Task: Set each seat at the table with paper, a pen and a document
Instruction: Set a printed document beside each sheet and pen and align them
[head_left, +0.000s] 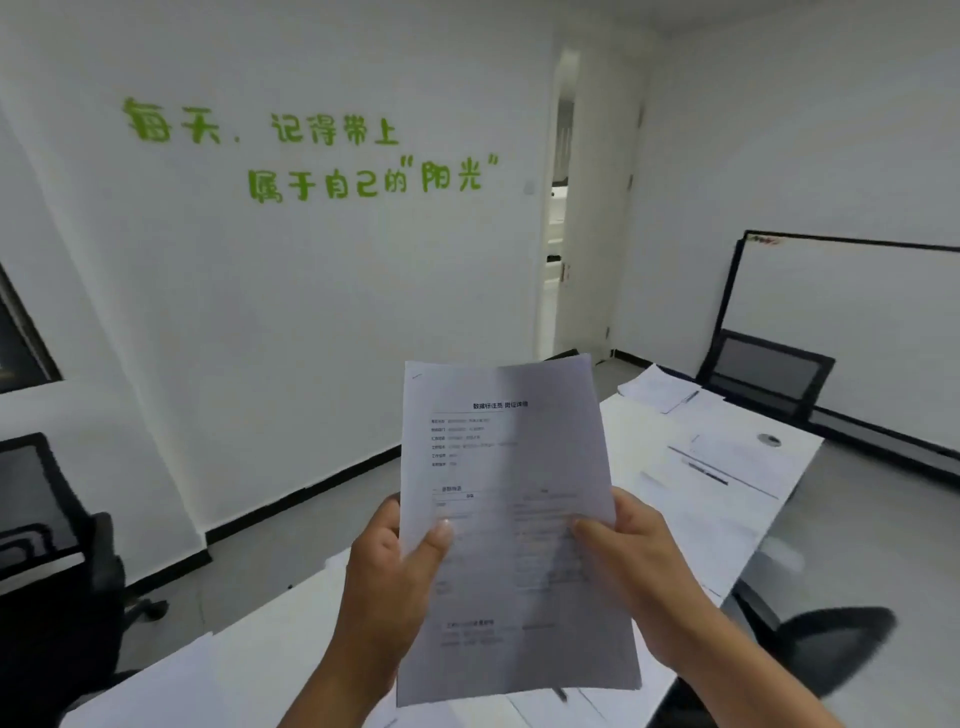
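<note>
- Printed document (506, 519) is held up in front of the camera, above the near end of the white counter (727, 540), tilted slightly, printed side facing the viewer.
- Left hand (389, 566): grip holding the document's left edge, thumb (434, 540) pressed on the front of the sheet, fingers hidden behind it.
- Right hand (634, 561): grip holding the right edge, thumb (592, 532) on the front, fingers behind.
- More paper sheets (727, 462) lie flat on the counter's far part; another stack (660, 387) sits at the far end with a pen (691, 397) beside it.
- A small round object (769, 439) rests near the counter's right edge.
- Black chair (769, 374) stands at the far end, in front of a whiteboard (852, 306) leaning on the wall.
- Another black chair (47, 525) at left; a chair seat (836, 639) at lower right.
- Green lettering (311, 150) on the white wall.
</note>
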